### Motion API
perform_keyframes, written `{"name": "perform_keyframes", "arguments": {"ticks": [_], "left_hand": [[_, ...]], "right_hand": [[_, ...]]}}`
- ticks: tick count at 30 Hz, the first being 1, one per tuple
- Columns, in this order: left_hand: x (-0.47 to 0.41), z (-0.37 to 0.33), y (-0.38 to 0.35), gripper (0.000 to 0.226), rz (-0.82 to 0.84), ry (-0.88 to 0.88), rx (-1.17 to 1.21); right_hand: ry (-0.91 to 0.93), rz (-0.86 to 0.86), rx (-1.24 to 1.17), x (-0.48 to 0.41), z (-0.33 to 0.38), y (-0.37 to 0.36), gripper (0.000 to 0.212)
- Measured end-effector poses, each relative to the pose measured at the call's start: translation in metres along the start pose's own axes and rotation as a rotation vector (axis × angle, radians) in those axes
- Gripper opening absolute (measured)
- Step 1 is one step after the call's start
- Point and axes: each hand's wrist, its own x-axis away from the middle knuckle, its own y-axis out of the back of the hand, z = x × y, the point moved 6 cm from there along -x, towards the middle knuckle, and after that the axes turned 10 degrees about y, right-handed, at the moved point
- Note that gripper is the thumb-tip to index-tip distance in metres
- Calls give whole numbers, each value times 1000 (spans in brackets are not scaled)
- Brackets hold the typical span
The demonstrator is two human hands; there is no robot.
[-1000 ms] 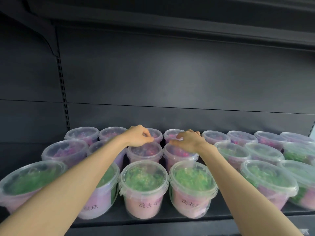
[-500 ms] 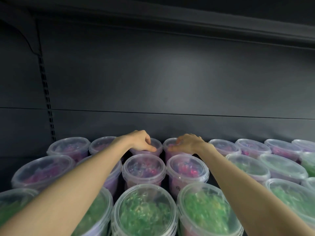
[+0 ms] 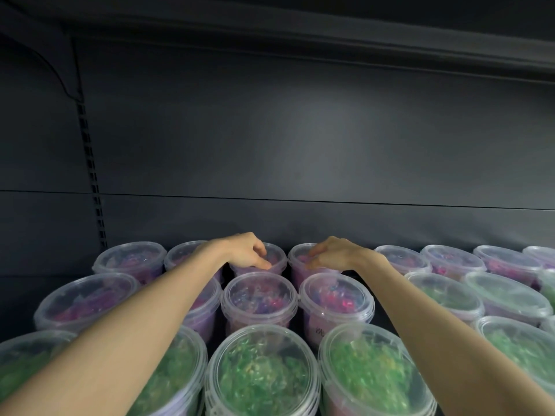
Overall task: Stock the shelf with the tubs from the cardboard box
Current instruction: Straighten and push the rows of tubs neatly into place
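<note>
dark shelf (image 3: pixel 21 291) holds clear lidded tubs (image 3: pixel 259 298), pink and green inside

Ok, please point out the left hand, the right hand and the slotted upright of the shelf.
left hand (image 3: pixel 238 250), head view, back of the hand.
right hand (image 3: pixel 339 253), head view, back of the hand.
slotted upright (image 3: pixel 91 172), head view, middle of the strip.

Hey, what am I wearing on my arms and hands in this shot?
Both forearms are bare to the frame's edge, with no sleeves showing. The left hand and right hand wear no gloves; no watch, bracelet or ring is visible.
</note>
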Motion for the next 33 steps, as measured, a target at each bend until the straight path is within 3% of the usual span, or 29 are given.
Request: {"name": "perform_keyframes", "arguments": {"ticks": [6,19,22,27,33], "left_hand": [[1,-1,-2,50,-20,7,-14],[10,-5,-4,54,-127,65,-104],[18,-7,-3,52,-138,59,-49],[58,-17,10,34,-298,-35,130],[117,-33,-24,29,-218,-86,63]], "right_hand": [[52,36,-1,2,5,1,34],[59,54,-45,4,1,-6,41],[77,-38,-82,12,5,-4,39],[85,-295,-114,55,12,10,36],[78,-157,-20,114,23,-13,34]]}}
